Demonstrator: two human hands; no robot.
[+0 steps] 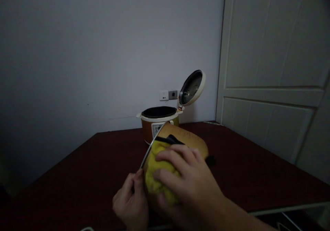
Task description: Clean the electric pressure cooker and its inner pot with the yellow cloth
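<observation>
An orange-yellow pot (192, 138) with a thin metal rim and dark side handles is tilted on its side in front of me. My left hand (132, 200) pinches its rim at the lower left. A yellow cloth (157, 155) lies bunched under the fingers of my right hand (189, 172), pressed against the outer wall of the pot beside one dark handle. Hand and cloth cover much of the pot's near side. Behind it stands an orange and white rice cooker (146, 129) with its round lid (192, 88) raised.
The dark red tabletop (103, 165) reaches back to a pale wall (110, 52). Wall sockets (168, 95) sit above the table behind the cooker. A white panelled door (268, 69) borders the right side. Part of a white object (87, 229) shows at the bottom edge.
</observation>
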